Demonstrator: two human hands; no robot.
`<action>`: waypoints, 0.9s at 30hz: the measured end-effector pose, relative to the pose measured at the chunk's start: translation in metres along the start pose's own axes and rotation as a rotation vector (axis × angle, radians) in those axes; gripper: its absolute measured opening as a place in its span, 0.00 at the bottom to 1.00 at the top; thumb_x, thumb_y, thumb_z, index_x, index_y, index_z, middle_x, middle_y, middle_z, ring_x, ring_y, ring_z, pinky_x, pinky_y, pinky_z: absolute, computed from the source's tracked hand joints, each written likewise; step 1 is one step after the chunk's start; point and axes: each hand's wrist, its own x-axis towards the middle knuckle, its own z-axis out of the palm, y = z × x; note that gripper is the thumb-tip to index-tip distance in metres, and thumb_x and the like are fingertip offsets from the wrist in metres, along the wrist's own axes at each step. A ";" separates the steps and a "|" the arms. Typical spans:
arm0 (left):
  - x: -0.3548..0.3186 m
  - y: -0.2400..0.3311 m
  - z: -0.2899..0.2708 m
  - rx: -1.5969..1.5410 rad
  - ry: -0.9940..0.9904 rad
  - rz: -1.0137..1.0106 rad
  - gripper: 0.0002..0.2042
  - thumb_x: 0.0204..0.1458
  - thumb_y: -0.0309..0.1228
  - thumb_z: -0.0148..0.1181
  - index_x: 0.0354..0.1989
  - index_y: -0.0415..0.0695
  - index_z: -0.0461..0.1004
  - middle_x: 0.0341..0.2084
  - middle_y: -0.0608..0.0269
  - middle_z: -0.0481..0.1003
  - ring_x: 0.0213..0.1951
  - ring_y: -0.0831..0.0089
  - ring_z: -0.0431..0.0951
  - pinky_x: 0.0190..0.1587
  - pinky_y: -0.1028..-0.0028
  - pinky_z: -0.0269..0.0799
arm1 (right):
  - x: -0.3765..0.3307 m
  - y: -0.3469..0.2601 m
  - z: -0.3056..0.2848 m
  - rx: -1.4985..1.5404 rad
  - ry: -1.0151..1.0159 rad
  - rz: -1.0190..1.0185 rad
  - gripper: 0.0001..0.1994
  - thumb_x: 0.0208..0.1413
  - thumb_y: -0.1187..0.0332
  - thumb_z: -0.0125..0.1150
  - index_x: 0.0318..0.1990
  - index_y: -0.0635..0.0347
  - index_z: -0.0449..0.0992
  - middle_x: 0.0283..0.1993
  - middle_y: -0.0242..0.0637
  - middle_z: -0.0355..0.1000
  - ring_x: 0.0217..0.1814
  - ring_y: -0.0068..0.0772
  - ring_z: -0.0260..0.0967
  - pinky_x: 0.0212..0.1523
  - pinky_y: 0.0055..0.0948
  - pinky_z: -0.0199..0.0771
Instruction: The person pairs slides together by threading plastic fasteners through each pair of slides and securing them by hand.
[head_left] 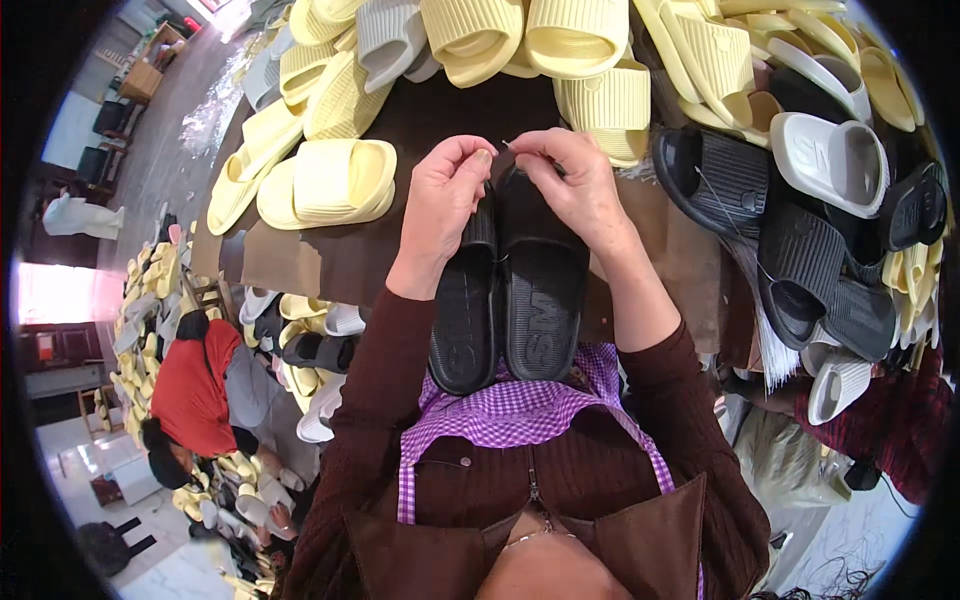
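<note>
A pair of black slide sandals (545,310) lies side by side at the table's near edge, heels toward me. My left hand (440,190) is above the left slide's front end, thumb and forefinger pinched together; what they hold is too small to make out. Close by on the right, my right hand (580,185) pinches a thin pale strand whose tip shows at the fingers. The two hands' fingertips nearly meet. The slides' toe ends are partly hidden under my hands.
Yellow slides (335,180) and grey slides (388,40) line the table's far and left sides. Black slides (715,180), some with thin loops, and a white slide (830,160) pile at right. A bundle of thin white strands (768,335) hangs there. A person in red (205,390) bends over slides at left.
</note>
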 end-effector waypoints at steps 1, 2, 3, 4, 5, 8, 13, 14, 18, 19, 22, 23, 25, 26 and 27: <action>0.001 0.000 -0.001 0.000 -0.001 -0.002 0.05 0.57 0.28 0.53 0.37 0.41 0.73 0.25 0.73 0.70 0.22 0.89 0.65 0.22 0.89 0.59 | 0.001 0.001 -0.001 -0.028 -0.015 -0.019 0.05 0.46 0.77 0.61 0.32 0.59 0.78 0.26 0.33 0.73 0.29 0.32 0.69 0.34 0.28 0.66; 0.003 0.001 -0.003 -0.001 -0.036 -0.029 0.05 0.57 0.28 0.53 0.37 0.42 0.73 0.25 0.73 0.70 0.22 0.89 0.65 0.23 0.88 0.59 | 0.001 0.002 -0.002 -0.056 -0.030 -0.038 0.05 0.46 0.76 0.61 0.32 0.58 0.78 0.26 0.32 0.72 0.29 0.32 0.68 0.36 0.28 0.65; 0.004 0.002 -0.004 -0.002 -0.073 -0.056 0.05 0.57 0.29 0.52 0.37 0.42 0.73 0.25 0.73 0.70 0.22 0.89 0.65 0.23 0.88 0.59 | 0.001 0.003 -0.003 -0.084 -0.045 -0.057 0.05 0.45 0.76 0.61 0.32 0.58 0.77 0.26 0.32 0.72 0.29 0.33 0.68 0.37 0.28 0.65; 0.004 0.002 -0.004 -0.002 -0.109 -0.083 0.05 0.57 0.29 0.52 0.37 0.42 0.73 0.25 0.74 0.70 0.22 0.89 0.65 0.23 0.88 0.59 | 0.001 0.002 -0.004 -0.085 -0.044 -0.055 0.05 0.45 0.76 0.61 0.32 0.58 0.77 0.26 0.32 0.72 0.29 0.33 0.68 0.37 0.28 0.65; 0.004 0.003 -0.004 -0.003 -0.111 -0.085 0.05 0.57 0.29 0.52 0.37 0.42 0.73 0.25 0.74 0.70 0.22 0.89 0.65 0.23 0.88 0.59 | 0.000 0.002 -0.005 -0.122 -0.053 -0.057 0.05 0.45 0.76 0.61 0.32 0.57 0.77 0.27 0.31 0.72 0.30 0.33 0.68 0.38 0.28 0.64; 0.005 0.004 -0.005 0.041 -0.163 -0.085 0.06 0.57 0.29 0.52 0.37 0.43 0.73 0.25 0.74 0.70 0.23 0.89 0.65 0.23 0.87 0.60 | -0.001 0.002 -0.007 -0.195 -0.070 -0.061 0.05 0.45 0.75 0.61 0.31 0.56 0.77 0.27 0.30 0.72 0.32 0.32 0.68 0.40 0.28 0.62; 0.005 0.003 -0.006 0.004 -0.160 -0.105 0.05 0.58 0.29 0.51 0.37 0.43 0.73 0.25 0.74 0.70 0.23 0.89 0.65 0.24 0.88 0.60 | -0.002 0.003 -0.006 -0.196 -0.068 -0.069 0.04 0.45 0.75 0.61 0.31 0.54 0.77 0.27 0.28 0.71 0.33 0.30 0.68 0.42 0.27 0.60; 0.005 0.002 -0.007 -0.010 -0.158 -0.108 0.05 0.58 0.29 0.51 0.37 0.43 0.73 0.25 0.74 0.70 0.23 0.89 0.65 0.24 0.88 0.60 | -0.002 0.003 -0.006 -0.199 -0.070 -0.067 0.04 0.46 0.75 0.61 0.30 0.54 0.77 0.27 0.28 0.71 0.33 0.30 0.68 0.41 0.27 0.60; 0.006 0.002 -0.007 -0.031 -0.153 -0.117 0.05 0.58 0.29 0.51 0.37 0.43 0.72 0.25 0.74 0.70 0.23 0.88 0.65 0.24 0.88 0.60 | -0.002 0.001 -0.006 -0.206 -0.078 -0.063 0.04 0.46 0.75 0.61 0.30 0.54 0.77 0.27 0.28 0.71 0.32 0.30 0.68 0.41 0.27 0.60; 0.006 0.002 -0.008 -0.024 -0.155 -0.121 0.05 0.58 0.29 0.51 0.36 0.43 0.72 0.24 0.74 0.70 0.23 0.88 0.65 0.24 0.88 0.59 | -0.002 0.000 -0.006 -0.209 -0.080 -0.062 0.04 0.46 0.75 0.61 0.30 0.54 0.77 0.27 0.28 0.71 0.32 0.30 0.68 0.41 0.27 0.59; 0.006 0.002 -0.008 -0.016 -0.159 -0.131 0.05 0.58 0.29 0.51 0.36 0.43 0.72 0.24 0.74 0.70 0.23 0.88 0.65 0.24 0.88 0.59 | -0.002 0.001 -0.005 -0.198 -0.079 -0.066 0.04 0.46 0.75 0.61 0.30 0.54 0.77 0.26 0.28 0.71 0.32 0.29 0.68 0.41 0.27 0.59; 0.006 0.003 -0.007 -0.014 -0.163 -0.137 0.05 0.58 0.29 0.51 0.36 0.43 0.72 0.24 0.73 0.70 0.23 0.88 0.65 0.24 0.88 0.59 | -0.002 0.000 -0.005 -0.193 -0.078 -0.069 0.04 0.46 0.75 0.61 0.30 0.54 0.77 0.26 0.28 0.71 0.32 0.29 0.67 0.41 0.27 0.59; 0.006 0.004 -0.007 -0.012 -0.166 -0.142 0.05 0.58 0.30 0.51 0.36 0.43 0.72 0.24 0.73 0.70 0.23 0.88 0.65 0.24 0.88 0.59 | -0.002 -0.001 -0.004 -0.190 -0.080 -0.069 0.04 0.46 0.75 0.61 0.30 0.54 0.77 0.26 0.28 0.71 0.31 0.29 0.67 0.41 0.27 0.59; 0.006 0.004 -0.007 -0.013 -0.164 -0.148 0.05 0.58 0.29 0.51 0.36 0.43 0.72 0.24 0.73 0.70 0.22 0.88 0.65 0.24 0.87 0.59 | -0.002 -0.001 -0.004 -0.186 -0.083 -0.068 0.04 0.46 0.75 0.61 0.30 0.54 0.77 0.26 0.28 0.71 0.31 0.29 0.67 0.41 0.27 0.59; 0.006 0.004 -0.006 -0.014 -0.163 -0.155 0.05 0.58 0.29 0.51 0.35 0.43 0.72 0.23 0.73 0.69 0.22 0.88 0.65 0.23 0.87 0.59 | -0.002 -0.001 -0.004 -0.183 -0.086 -0.066 0.04 0.46 0.75 0.61 0.30 0.54 0.77 0.26 0.28 0.71 0.31 0.29 0.67 0.41 0.27 0.59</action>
